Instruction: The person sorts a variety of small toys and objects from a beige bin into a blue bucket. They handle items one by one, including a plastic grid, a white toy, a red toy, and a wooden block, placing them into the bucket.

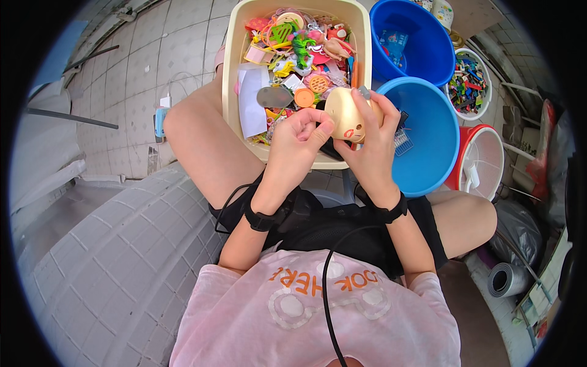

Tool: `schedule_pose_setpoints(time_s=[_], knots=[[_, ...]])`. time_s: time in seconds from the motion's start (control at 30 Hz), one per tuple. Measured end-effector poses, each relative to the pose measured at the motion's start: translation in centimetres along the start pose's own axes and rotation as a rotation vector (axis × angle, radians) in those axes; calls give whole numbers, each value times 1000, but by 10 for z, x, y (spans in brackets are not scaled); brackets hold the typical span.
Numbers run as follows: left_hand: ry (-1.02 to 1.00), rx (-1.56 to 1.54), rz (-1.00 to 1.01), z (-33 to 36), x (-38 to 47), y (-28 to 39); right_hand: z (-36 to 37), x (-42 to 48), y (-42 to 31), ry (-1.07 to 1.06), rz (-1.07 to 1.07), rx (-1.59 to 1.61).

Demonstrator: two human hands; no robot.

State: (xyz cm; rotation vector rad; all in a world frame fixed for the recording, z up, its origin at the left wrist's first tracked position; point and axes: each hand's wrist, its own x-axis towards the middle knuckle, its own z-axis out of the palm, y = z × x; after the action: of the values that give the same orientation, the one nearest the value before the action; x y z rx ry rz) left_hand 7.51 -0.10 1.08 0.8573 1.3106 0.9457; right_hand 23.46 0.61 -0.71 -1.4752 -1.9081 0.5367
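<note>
My right hand (373, 144) grips a cream rounded plastic toy (345, 112) with small face-like markings, holding it tilted over the near right side of a cream tub. My left hand (302, 137) is at the toy's left edge, thumb and forefinger pinched together; I cannot tell whether anything small is between them. Below, the cream plastic tub (233, 91) holds a heap of mixed small toys. Among them are a green figure (301, 48), an orange round piece (304, 97), a grey oval piece (274, 97) and a white paper sheet (252, 103).
Right of the tub stand a dark blue basin (412, 18), a light blue basin (429, 151) with a few items, a white bucket (487, 87) of building bricks and a red-and-white basket (486, 156). A rolled mat (506, 280) lies at right. A black cable (326, 284) crosses my shirt.
</note>
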Motion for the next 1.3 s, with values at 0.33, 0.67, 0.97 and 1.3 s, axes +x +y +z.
schedule_pose_setpoints(time_s=[0.33,0.67,0.97,1.3], knots=[[139,140,212,2,5,-5,-2,2,2,-29,73,-51],[303,378,467,15,10,-12,1,1,-2,9,-36,6],[-57,-392,211,-15,22,-18,-8,13,36,-350,560,1276],[149,-180,300,-12,21,-22,5,2,43,-324,852,1282]])
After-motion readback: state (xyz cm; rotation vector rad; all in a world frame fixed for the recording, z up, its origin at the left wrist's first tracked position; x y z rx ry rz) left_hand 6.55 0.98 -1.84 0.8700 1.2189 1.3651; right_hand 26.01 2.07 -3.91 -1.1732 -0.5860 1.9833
